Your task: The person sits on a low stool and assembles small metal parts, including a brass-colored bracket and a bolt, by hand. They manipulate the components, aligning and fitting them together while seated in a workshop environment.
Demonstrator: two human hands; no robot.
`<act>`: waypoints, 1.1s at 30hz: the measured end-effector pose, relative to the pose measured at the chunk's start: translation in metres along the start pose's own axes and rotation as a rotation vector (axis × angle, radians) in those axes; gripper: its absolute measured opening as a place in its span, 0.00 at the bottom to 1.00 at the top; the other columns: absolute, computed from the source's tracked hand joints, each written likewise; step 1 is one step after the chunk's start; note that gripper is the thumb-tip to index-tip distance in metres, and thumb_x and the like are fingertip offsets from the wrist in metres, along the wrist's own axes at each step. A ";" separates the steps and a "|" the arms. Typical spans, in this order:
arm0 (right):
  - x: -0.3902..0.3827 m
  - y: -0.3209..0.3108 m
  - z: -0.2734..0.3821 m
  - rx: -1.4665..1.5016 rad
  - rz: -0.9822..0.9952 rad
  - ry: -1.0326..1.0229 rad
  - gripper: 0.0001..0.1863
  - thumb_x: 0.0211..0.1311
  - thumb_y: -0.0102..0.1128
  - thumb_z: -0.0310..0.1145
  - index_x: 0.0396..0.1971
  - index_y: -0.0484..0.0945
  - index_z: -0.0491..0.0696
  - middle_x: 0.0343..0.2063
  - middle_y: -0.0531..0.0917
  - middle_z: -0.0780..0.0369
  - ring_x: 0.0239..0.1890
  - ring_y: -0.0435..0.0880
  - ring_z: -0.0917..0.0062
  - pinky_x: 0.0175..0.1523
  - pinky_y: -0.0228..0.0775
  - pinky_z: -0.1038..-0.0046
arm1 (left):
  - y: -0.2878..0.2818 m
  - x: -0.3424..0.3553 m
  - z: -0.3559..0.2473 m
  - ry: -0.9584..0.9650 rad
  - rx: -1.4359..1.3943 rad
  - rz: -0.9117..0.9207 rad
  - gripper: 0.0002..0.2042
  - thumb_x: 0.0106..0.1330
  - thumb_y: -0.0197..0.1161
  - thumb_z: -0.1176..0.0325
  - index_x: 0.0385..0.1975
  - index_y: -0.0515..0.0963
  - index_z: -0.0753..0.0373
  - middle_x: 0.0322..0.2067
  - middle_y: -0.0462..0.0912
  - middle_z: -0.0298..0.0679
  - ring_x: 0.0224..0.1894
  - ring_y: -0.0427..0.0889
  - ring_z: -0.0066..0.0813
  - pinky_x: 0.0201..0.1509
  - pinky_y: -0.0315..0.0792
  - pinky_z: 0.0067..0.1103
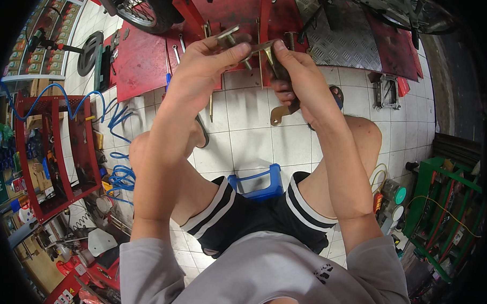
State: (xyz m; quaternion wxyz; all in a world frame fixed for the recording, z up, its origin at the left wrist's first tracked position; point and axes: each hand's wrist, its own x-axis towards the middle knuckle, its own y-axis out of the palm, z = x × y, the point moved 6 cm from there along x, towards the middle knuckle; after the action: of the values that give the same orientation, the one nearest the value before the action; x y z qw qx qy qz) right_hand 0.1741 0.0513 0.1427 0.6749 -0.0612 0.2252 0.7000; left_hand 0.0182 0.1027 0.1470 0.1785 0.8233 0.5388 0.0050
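My left hand (203,62) is closed, pinching a metal bolt-like piece (228,31) with a broad flat head, whose shank shows beside the thumb. My right hand (305,71) grips a brownish metal bracket (280,116); its lower end bends out below the fingers and has a small hole. The bracket's upper end, under my right thumb, reaches toward the left fingertips. Whether the two parts touch is hard to see. Both hands are raised above the front edge of a red lift platform (145,57).
A motorcycle wheel (141,9) stands on the platform, with a ridged metal plate (344,40) to its right. Screwdrivers and wrenches (175,54) lie near the left hand. A red rack (24,144) and coiled blue hose (122,177) are left; a green rack (424,201) is right.
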 end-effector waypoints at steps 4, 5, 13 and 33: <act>-0.001 -0.001 0.000 -0.007 -0.011 0.022 0.26 0.67 0.48 0.57 0.24 0.72 0.47 0.14 0.66 0.70 0.13 0.60 0.89 0.17 0.46 0.82 | 0.005 -0.003 -0.004 -0.012 -0.001 0.083 0.16 0.67 0.58 0.69 0.53 0.74 0.68 0.54 0.76 0.39 0.55 0.74 0.28 0.55 0.67 0.24; -0.001 -0.002 0.000 -0.013 -0.003 0.028 0.26 0.67 0.48 0.57 0.24 0.72 0.47 0.13 0.66 0.70 0.13 0.59 0.89 0.17 0.47 0.82 | 0.004 -0.003 -0.004 0.011 0.031 0.094 0.16 0.67 0.58 0.69 0.53 0.74 0.68 0.54 0.76 0.38 0.55 0.74 0.27 0.55 0.67 0.24; 0.002 -0.002 -0.001 -0.022 -0.024 0.015 0.27 0.68 0.47 0.56 0.24 0.72 0.45 0.13 0.65 0.70 0.14 0.59 0.89 0.16 0.47 0.82 | 0.008 -0.004 -0.008 0.026 -0.019 0.023 0.19 0.61 0.66 0.66 0.49 0.76 0.69 0.41 0.82 0.36 0.40 0.76 0.18 0.47 0.67 0.17; 0.000 0.002 0.003 0.019 -0.053 -0.013 0.27 0.69 0.47 0.54 0.22 0.71 0.45 0.12 0.63 0.71 0.13 0.57 0.89 0.16 0.45 0.81 | 0.009 -0.004 -0.007 0.022 -0.145 0.099 0.17 0.64 0.61 0.72 0.52 0.73 0.66 0.50 0.78 0.39 0.50 0.76 0.27 0.55 0.67 0.25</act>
State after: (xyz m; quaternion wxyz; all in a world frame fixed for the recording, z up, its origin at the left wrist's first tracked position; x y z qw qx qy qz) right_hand 0.1724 0.0525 0.1460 0.6951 -0.0561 0.2257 0.6803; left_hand 0.0229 0.0985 0.1567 0.2311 0.8338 0.4976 0.0619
